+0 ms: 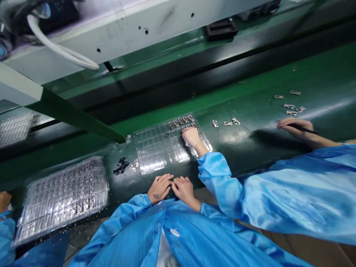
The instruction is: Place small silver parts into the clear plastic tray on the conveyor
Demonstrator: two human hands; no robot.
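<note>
My left hand [160,188] rests at the near edge of the green workbench, fingers stretched out and holding nothing. Beside it lies my right hand [184,190], fingers bent a little over the same edge, also with nothing visible in it. Just beyond them is a clear plastic tray [154,163] with many pockets; small circuit boards [182,121] fill part of its far right rows. Left of the tray lie a pile of small black parts [121,165] and a few loose boards [133,168].
A co-worker's hand [191,137] reaches over the tray; their other hand [295,128] holds dark tweezers [302,128]. Several boards [289,106] lie scattered at right. Stacked filled trays [63,189] stand at left, near another person's hand [5,200]. A green post [83,115] rises behind.
</note>
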